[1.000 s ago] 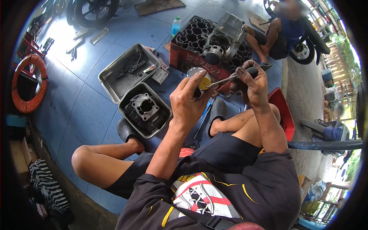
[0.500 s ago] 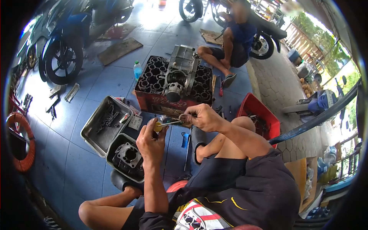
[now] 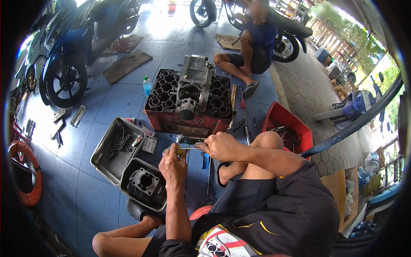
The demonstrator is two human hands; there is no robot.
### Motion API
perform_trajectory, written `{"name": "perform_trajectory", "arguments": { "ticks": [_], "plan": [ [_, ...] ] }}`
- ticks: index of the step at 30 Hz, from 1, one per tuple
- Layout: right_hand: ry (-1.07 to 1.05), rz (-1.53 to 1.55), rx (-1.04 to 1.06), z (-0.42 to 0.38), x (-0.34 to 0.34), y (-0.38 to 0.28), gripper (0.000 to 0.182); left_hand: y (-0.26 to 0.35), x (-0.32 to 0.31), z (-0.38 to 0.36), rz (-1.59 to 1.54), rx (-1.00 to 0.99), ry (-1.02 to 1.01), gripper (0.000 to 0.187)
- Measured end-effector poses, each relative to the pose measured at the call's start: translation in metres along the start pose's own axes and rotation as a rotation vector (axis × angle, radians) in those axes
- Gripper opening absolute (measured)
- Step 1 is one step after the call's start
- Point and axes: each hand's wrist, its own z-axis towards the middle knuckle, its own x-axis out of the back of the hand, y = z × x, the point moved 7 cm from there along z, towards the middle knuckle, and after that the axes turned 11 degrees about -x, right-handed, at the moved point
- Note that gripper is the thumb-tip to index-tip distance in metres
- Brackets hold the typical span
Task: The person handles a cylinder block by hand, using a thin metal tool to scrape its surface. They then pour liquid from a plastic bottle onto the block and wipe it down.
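Observation:
Between my hands, in front of the red crate, is a thin metal rod (image 3: 188,148) with a yellow end piece (image 3: 180,151). My left hand (image 3: 173,165) is closed around the yellow end, fingers pointing up. At the rod's other end, the thumb and fingers of my right hand (image 3: 223,147) pinch it. Just beyond stands the red bottle crate (image 3: 156,120), bearing a grey metal engine case (image 3: 197,75). Left of my left wrist, an engine cylinder (image 3: 145,182) lies in a dark tray (image 3: 160,204).
A second tray (image 3: 100,165) holds a chain and small parts. A red bin (image 3: 295,124) of tools stands by my right knee. A bottle (image 3: 147,87) stands beside the crate. Motorbikes (image 3: 66,81) are parked at the left. Another person (image 3: 257,47) sits on the floor beyond the crate.
Both hands have lowered slightly, with the rod still between them, and the left hand has turned so less of the yellow piece shows. The head view has shifted a little.

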Motion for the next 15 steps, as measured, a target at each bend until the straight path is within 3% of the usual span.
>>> {"name": "perform_trajectory", "arguments": {
  "ticks": [3,8,9,10,15],
  "plan": [
    [-0.106,-0.034,-0.061,0.008,-0.029,0.016,0.057,-0.014,-0.034,-0.011,0.021,0.091,-0.106,0.035],
    [-0.362,-0.035,0.071,0.021,-0.080,0.016,0.042,-0.052,-0.077,-0.035,-0.044,0.188,-0.142,0.031],
    [-0.432,-0.024,0.158,0.017,-0.090,0.011,0.045,-0.059,-0.083,-0.040,-0.062,0.206,-0.167,0.031],
    [-0.287,-0.038,0.354,0.020,-0.112,0.020,0.047,-0.065,-0.088,-0.043,-0.079,0.222,-0.192,0.031],
    [-0.445,-0.200,0.259,0.012,-0.158,0.033,0.060,-0.078,-0.114,-0.056,-0.056,0.217,-0.179,0.030]
  ]
}}
